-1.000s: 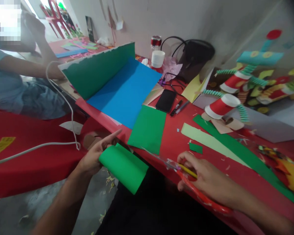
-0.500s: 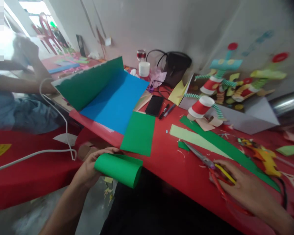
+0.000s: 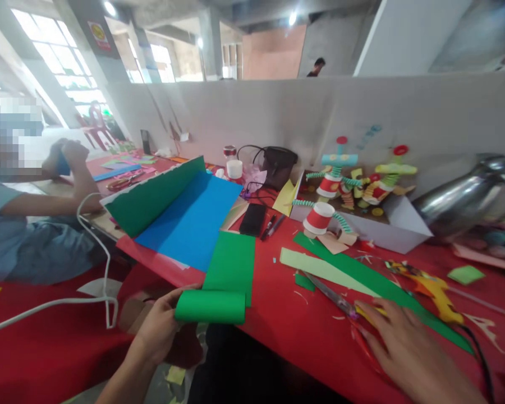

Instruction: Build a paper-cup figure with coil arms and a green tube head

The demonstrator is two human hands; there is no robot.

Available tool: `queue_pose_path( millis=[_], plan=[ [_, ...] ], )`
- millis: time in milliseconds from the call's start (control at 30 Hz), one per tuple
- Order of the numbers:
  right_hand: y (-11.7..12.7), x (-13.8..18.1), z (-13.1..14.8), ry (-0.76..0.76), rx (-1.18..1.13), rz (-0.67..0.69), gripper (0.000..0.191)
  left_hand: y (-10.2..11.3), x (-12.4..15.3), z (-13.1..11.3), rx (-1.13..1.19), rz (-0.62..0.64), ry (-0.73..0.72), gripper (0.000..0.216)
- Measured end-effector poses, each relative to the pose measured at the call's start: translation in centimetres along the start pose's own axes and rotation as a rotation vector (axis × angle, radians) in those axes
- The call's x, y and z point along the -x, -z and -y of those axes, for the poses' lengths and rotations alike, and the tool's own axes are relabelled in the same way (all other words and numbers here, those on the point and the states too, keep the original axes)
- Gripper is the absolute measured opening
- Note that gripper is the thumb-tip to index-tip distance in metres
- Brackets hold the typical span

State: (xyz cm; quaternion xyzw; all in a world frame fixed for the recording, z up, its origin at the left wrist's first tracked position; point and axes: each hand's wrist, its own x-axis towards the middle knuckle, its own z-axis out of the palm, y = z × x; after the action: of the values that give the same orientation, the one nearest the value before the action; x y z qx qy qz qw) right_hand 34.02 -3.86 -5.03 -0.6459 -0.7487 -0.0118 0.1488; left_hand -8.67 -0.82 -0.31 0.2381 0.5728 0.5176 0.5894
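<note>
A rolled green sheet of paper point(image 3: 210, 307) is held at its left end by my left hand point(image 3: 157, 325), the fingers closed around its edge. The roll lies level over the near end of a flat green paper piece point(image 3: 231, 261). On the red table, scissors point(image 3: 334, 296) with red and yellow handles lie with their blades pointing to the far left. My right hand point(image 3: 404, 336) is over their handles, fingers stretched out and touching them. Beside the blades are a small green scrap point(image 3: 305, 281), a pale green strip point(image 3: 324, 269) and a long dark green strip point(image 3: 387, 286).
A large blue sheet point(image 3: 189, 219) with a raised green flap point(image 3: 160, 196) lies left of centre. Behind are a black phone-like object point(image 3: 253, 219), pens point(image 3: 270, 225), paper-cup figures point(image 3: 320, 217) and a white box point(image 3: 404, 230). A yellow glue gun point(image 3: 440, 294) lies right. Another person point(image 3: 25, 224) sits left.
My view has tilted up. The green roll has turned level and come over the flat green piece. My right hand's fingers have straightened over the scissors' handles, which stay on the table.
</note>
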Motion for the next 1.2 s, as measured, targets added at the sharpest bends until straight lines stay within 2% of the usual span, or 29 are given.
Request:
queue_pose_path(
  millis=[67, 133, 167, 233, 267, 333, 400, 567, 600, 700, 767, 867, 967, 1067, 1133, 1200],
  plan=[
    [0.8, -2.0, 3.4, -0.025, -0.139, 0.006, 0.042, -0.2, 0.0, 0.0, 0.008, 0.018, -0.007, 0.046],
    [1.0, -4.6, 7.8, -0.049, -0.486, 0.169, 0.048, -0.3, 0.1, 0.0, 0.017, 0.035, -0.028, 0.044],
    [0.8, -6.0, 10.2, -0.065, -0.689, 0.294, 0.058, -0.4, 0.1, 0.0, 0.025, 0.042, -0.038, 0.043],
    [-0.1, -8.7, 14.5, -0.262, -1.08, 0.485, 0.066, -0.4, 0.2, 0.2, 0.044, 0.056, -0.053, 0.041],
    [-0.8, -9.9, 16.3, -0.366, -1.22, 0.537, 0.066, -0.3, 0.2, 0.3, 0.05, 0.063, -0.053, 0.041],
    [-2.1, -11.8, 18.8, -0.524, -1.374, 0.538, 0.058, -0.3, 0.2, 0.5, 0.058, 0.07, -0.052, 0.043],
    [-3.0, -13.0, 20.0, -0.58, -1.393, 0.526, 0.043, -0.3, 0.1, 0.8, 0.06, 0.067, -0.058, 0.043],
    [-3.0, -14.4, 20.2, -0.533, -1.304, 0.58, 0.011, -0.9, 0.0, 1.3, 0.095, 0.044, -0.054, 0.038],
    [-2.9, -14.6, 20.1, -0.529, -1.289, 0.606, 0.009, -0.9, -0.1, 1.5, 0.104, 0.039, -0.051, 0.037],
    [-3.2, -14.8, 19.7, -0.532, -1.27, 0.689, 0.022, -0.8, -0.5, 2.0, 0.111, 0.056, -0.035, 0.034],
    [-3.6, -14.7, 19.5, -0.514, -1.258, 0.684, 0.024, -0.5, -0.8, 2.1, 0.103, 0.071, -0.043, 0.033],
    [-3.8, -14.8, 19.5, -0.442, -1.25, 0.571, 0.021, 0.1, -1.3, 1.4, 0.054, 0.028, -0.092, 0.034],
    [-3.6, -16.3, 20.5, -0.393, -1.385, 0.512, 0.018, 0.5, -2.3, -0.7, -0.009, 0.002, -0.119, 0.033],
    [-3.9, -20.0, 22.6, -0.336, -1.461, 0.371, 0.018, 0.5, -4.1, -3.5, 0.03, -0.022, -0.272, 0.04],
    [-4.7, -23.4, 24.1, -0.37, -1.425, 0.247, 0.019, 0.6, -5.4, -5.1, 0.014, -0.091, -0.41, 0.051],
    [-5.8, -27.0, 25.3, -0.422, -1.391, 0.203, 0.02, 0.7, -6.6, -5.9, -0.034, -0.163, -0.48, 0.058]
  ],
)
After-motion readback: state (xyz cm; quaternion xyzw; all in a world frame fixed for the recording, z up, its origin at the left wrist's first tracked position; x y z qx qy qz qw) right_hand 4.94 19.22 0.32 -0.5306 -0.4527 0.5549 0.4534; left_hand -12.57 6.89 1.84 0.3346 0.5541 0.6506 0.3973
